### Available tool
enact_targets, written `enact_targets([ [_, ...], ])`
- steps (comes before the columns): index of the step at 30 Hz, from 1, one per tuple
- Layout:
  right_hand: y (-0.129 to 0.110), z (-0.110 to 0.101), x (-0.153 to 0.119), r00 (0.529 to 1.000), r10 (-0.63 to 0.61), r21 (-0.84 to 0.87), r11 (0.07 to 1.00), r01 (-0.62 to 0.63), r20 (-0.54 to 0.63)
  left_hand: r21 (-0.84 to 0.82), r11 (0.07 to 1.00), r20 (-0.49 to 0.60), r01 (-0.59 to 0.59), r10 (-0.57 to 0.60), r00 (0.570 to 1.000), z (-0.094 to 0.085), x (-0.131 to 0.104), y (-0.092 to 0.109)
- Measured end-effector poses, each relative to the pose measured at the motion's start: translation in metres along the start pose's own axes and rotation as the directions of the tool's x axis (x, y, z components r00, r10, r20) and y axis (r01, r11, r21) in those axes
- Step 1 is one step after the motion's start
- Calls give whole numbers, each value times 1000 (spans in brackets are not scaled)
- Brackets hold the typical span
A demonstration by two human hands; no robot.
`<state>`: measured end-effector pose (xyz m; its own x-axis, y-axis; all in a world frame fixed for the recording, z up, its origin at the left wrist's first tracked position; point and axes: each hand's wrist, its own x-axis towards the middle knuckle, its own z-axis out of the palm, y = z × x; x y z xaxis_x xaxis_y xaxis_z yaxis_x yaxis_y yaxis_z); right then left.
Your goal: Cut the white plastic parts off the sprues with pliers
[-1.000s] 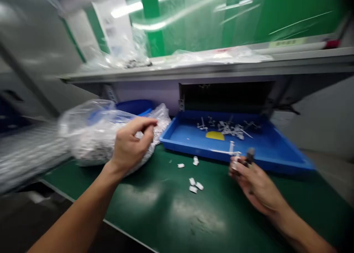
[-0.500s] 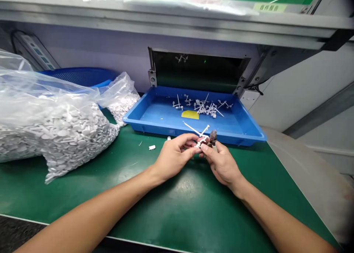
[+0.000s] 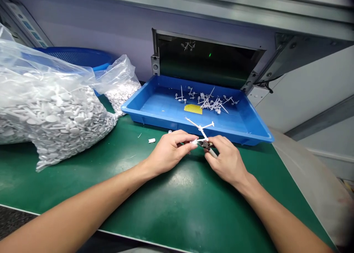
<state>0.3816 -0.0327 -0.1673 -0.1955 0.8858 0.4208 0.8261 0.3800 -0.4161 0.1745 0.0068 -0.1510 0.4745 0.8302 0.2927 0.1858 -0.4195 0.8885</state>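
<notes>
My left hand pinches one end of a white plastic sprue, whose thin branches stick up and away from the fingers. My right hand is closed round a pair of cutting pliers with pale handles. The dark jaws of the pliers are at the sprue, close to the left fingertips; whether they have closed on it I cannot tell. Both hands are above the green table, just in front of a blue tray. More white sprues lie heaped in that tray.
A large clear bag of white plastic parts stands at left, with a smaller bag and a blue basket behind it. One small white piece lies on the table. Behind the tray is a dark opening under a metal rail.
The pliers have tipped down from upright, and their jaws have come to the sprue. The sprue shows more clearly above the hands. The camera view has tilted downward.
</notes>
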Motion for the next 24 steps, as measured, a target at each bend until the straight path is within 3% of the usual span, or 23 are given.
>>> enact_targets([
  [6, 1, -2, -1, 1000, -13, -46, 999, 14, 15, 107, 992, 16, -71, 69, 997, -2, 0, 0],
  [16, 5, -3, 0, 998, -51, -153, 986, 58, 48, 138, 983, 17, -122, 121, 992, 0, 0, -5],
  [21, 5, 0, -1, 991, -53, -283, 955, 85, 119, 191, 961, 16, -200, 201, 979, -1, 0, -8],
  [24, 5, 2, 0, 984, -6, -239, 970, 50, 179, 225, 948, 47, -223, 219, 975, -3, 0, -10],
])
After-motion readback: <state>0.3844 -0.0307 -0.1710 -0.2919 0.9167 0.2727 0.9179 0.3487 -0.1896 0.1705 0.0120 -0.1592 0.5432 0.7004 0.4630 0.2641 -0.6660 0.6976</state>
